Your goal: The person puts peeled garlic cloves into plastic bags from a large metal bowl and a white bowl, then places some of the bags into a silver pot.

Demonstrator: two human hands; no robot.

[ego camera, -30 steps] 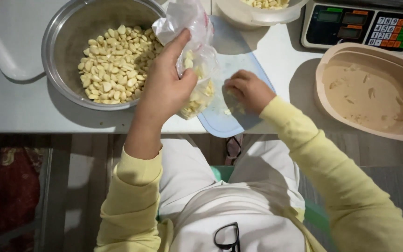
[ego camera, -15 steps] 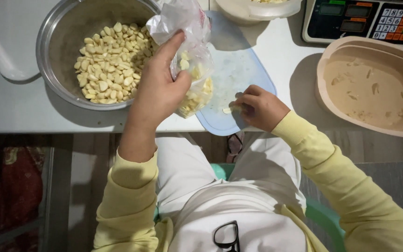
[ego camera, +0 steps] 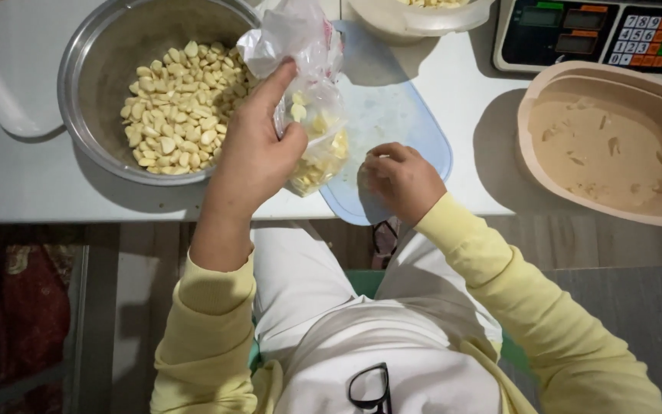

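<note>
The white table [ego camera: 453, 100] is crowded, free room only near its front edge. The round steel bowl of peeled garlic cloves [ego camera: 101, 61] sits left. The left hand [ego camera: 254, 153] clamps the clear plastic bag of cloves [ego camera: 312, 115] upright; keeping its mouth open seems wise. The right hand [ego camera: 400, 180] curls shut, perhaps around cloves.

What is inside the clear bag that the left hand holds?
The bag holds peeled garlic cloves, piled in its lower half. The left hand covers the bag's left side, so how many cloves lie there cannot be seen.
</note>
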